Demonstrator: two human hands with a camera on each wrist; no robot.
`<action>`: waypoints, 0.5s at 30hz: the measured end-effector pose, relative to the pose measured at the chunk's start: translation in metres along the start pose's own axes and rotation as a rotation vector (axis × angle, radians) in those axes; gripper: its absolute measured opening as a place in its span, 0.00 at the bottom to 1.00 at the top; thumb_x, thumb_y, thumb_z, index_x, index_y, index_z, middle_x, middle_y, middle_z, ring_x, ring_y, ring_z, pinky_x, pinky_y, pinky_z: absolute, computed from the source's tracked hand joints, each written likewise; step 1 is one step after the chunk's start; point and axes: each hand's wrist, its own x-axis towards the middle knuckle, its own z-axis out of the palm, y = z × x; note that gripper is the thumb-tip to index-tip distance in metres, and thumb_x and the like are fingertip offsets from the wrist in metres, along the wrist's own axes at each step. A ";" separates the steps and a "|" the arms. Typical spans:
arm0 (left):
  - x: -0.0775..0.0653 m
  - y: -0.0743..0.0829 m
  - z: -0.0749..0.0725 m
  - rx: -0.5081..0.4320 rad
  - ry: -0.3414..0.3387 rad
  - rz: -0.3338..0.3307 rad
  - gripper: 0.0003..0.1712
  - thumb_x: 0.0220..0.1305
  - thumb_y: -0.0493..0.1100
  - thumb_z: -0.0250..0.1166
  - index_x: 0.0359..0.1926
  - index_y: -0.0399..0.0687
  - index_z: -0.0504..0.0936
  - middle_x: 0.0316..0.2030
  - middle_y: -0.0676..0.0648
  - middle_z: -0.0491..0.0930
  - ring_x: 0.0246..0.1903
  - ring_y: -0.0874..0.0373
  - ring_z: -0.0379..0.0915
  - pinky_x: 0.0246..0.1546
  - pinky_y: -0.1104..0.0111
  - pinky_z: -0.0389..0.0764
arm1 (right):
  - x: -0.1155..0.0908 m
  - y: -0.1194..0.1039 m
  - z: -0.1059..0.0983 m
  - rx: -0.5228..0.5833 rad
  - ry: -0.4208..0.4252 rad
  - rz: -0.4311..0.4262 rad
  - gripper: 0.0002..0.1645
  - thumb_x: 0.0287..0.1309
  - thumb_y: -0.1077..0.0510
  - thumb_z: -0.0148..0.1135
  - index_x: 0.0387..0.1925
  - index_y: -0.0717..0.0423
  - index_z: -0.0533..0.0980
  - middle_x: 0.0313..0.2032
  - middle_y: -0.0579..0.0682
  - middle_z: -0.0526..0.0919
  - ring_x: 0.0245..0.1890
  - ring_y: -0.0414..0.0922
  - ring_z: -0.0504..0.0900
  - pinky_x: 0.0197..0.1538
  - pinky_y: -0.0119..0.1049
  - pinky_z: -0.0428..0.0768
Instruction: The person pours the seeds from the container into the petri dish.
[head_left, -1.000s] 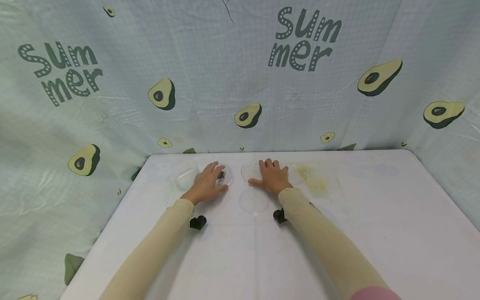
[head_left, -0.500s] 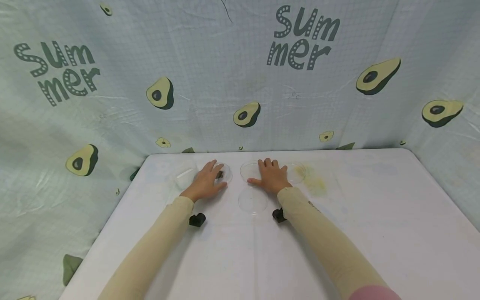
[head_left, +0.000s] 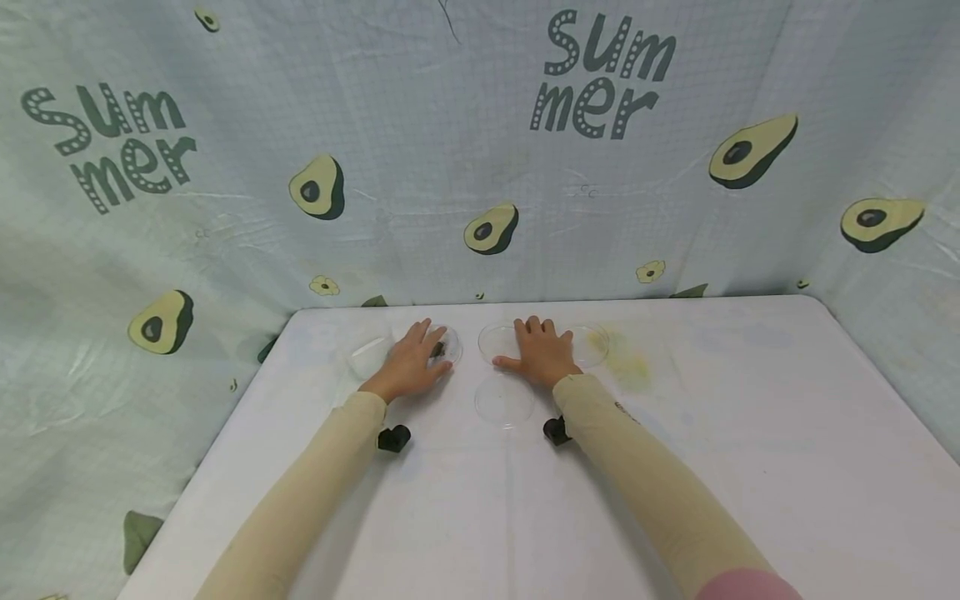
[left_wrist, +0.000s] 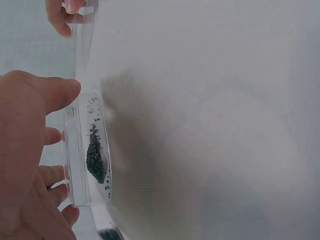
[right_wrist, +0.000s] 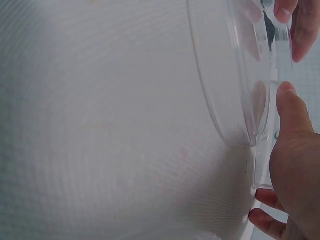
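In the head view my left hand (head_left: 408, 362) spans a clear petri dish (head_left: 453, 342) at the table's back left. Its thumb and fingers hold the rim from opposite sides. Dark granules (left_wrist: 95, 157) lie heaped inside the dish, with a few scattered around the heap. My right hand (head_left: 543, 354) grips another clear dish (head_left: 491, 337), thumb at the near rim and fingertips at the far one, covering its right part. A clear round dish or lid (head_left: 504, 402) lies just in front of that hand. To its right, a further clear round dish (head_left: 596, 346) shows partly behind the hand.
Left of the left hand sits a clear, shiny dish (head_left: 369, 357). A small dark patch (left_wrist: 110, 234) shows at the bottom of the left wrist view. Yellow stains (head_left: 630, 367) mark the white table (head_left: 712, 467). A printed curtain (head_left: 405, 150) hangs behind.
Both hands and the dishes stay in place on the table. The head view has shifted slightly, so everything sits a little further left in it.
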 end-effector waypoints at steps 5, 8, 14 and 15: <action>0.000 0.000 0.000 0.000 -0.015 -0.015 0.39 0.70 0.54 0.55 0.74 0.45 0.55 0.75 0.34 0.45 0.75 0.38 0.38 0.73 0.44 0.49 | 0.000 0.000 0.000 -0.005 0.002 0.002 0.54 0.54 0.24 0.54 0.70 0.54 0.60 0.62 0.57 0.68 0.62 0.57 0.67 0.59 0.64 0.69; 0.001 -0.001 0.001 -0.012 -0.014 -0.016 0.38 0.70 0.54 0.54 0.74 0.45 0.54 0.75 0.34 0.44 0.75 0.37 0.38 0.73 0.43 0.48 | 0.001 -0.001 0.000 -0.002 -0.003 0.005 0.54 0.54 0.24 0.54 0.71 0.54 0.60 0.63 0.57 0.68 0.62 0.57 0.66 0.60 0.64 0.68; 0.001 -0.002 -0.001 -0.040 -0.014 -0.013 0.38 0.70 0.54 0.54 0.74 0.44 0.54 0.75 0.33 0.44 0.75 0.36 0.37 0.73 0.43 0.48 | 0.001 -0.001 -0.002 0.005 -0.010 0.007 0.53 0.55 0.24 0.54 0.70 0.54 0.60 0.62 0.57 0.68 0.62 0.57 0.66 0.60 0.64 0.68; 0.001 -0.002 -0.001 -0.041 -0.016 -0.011 0.38 0.70 0.54 0.54 0.74 0.44 0.54 0.75 0.33 0.44 0.75 0.36 0.37 0.73 0.42 0.47 | 0.000 -0.001 -0.002 0.006 -0.010 0.007 0.53 0.55 0.24 0.54 0.70 0.54 0.60 0.62 0.57 0.68 0.62 0.57 0.66 0.60 0.64 0.68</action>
